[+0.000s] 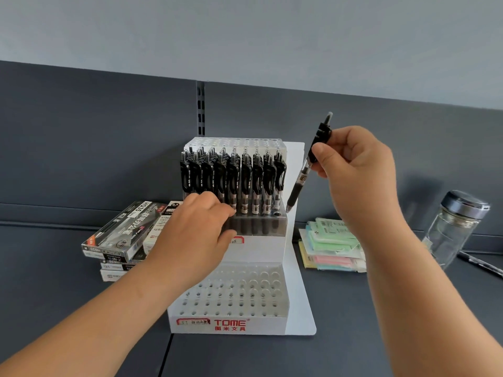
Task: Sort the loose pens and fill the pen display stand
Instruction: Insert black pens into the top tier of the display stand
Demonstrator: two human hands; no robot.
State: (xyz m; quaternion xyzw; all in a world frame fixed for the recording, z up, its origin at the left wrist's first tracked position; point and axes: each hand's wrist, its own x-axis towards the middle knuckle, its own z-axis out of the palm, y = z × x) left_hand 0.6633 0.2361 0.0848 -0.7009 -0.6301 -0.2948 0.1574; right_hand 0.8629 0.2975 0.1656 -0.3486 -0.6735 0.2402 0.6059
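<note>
- Your right hand [356,170] has the loose pen [299,183] pinched up near its clip end, thumb and fingers curled tight round it. The pen hangs tilted, clicker above your knuckles, tip down and to the left of the grip.
- That tip sits just off the right edge of the pen display stand [245,326], beside the middle tier.
- Further left of the grip, the black pens [246,180] stand upright in rows in that tier.
- Your left hand [196,232] is against the front of that tier, fingers curled at the pens' bases. I honestly can't tell if it's gripping one or just touching.
- Below your hands, the bottom tier shows rows of open holes.
- Pen boxes [122,229] are stacked left of your left hand. Pastel packets [329,246] lie under your right wrist, with a glass bottle [451,227] further right.
</note>
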